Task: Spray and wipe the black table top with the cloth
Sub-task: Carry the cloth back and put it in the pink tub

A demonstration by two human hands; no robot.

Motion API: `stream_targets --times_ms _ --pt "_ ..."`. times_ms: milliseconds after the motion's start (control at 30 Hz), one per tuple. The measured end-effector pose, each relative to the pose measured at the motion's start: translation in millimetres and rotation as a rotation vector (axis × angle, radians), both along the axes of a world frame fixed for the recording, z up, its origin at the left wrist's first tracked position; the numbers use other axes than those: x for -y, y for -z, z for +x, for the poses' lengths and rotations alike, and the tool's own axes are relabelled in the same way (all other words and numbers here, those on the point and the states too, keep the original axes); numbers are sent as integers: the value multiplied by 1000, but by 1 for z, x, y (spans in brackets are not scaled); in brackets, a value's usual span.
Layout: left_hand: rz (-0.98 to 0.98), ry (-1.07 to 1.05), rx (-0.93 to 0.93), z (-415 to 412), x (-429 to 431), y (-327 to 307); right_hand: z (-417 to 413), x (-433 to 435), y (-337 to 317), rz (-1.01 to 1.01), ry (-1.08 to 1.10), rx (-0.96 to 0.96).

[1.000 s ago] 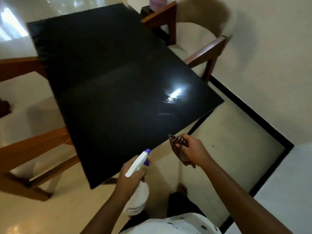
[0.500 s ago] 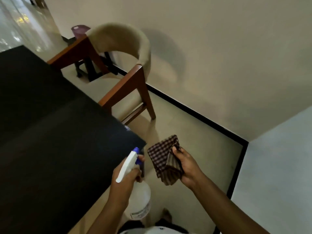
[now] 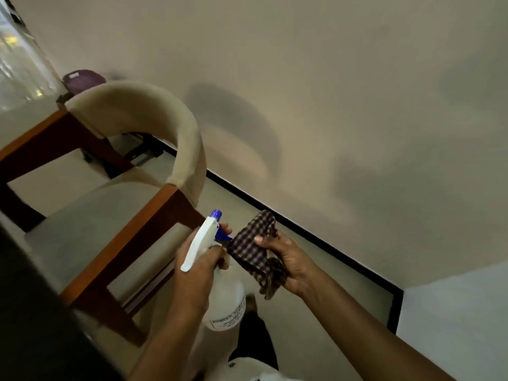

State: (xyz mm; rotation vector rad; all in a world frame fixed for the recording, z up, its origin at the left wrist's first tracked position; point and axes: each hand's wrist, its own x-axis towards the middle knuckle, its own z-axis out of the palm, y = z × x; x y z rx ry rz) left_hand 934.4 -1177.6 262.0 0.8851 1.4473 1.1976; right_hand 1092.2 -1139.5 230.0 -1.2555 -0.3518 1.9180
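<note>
The left hand (image 3: 196, 270) grips a white plastic spray bottle with a blue nozzle (image 3: 203, 240). The right hand (image 3: 288, 257) clutches a crumpled brown checked cloth (image 3: 251, 254) just beside it, off the black desk (image 3: 33, 312), near a wooden chair (image 3: 143, 224).

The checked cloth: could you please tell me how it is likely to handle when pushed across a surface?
Probably floppy: the checked cloth folds and droops below the right hand that pinches it. Likely light, since thumb and fingers alone hold it up. It would probably bunch when pushed unless pressed flat.
</note>
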Motion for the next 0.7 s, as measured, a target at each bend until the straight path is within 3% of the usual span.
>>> stream_targets --times_ms 300,533,700 --pt "29 -130 -12 25 -234 -17 17 -245 -30 193 -36 273" --pt "91 -374 -26 16 -407 -19 -5 -438 -39 313 -83 287" --pt "140 -604 -104 -15 -514 -27 -62 -576 -54 478 -256 324"
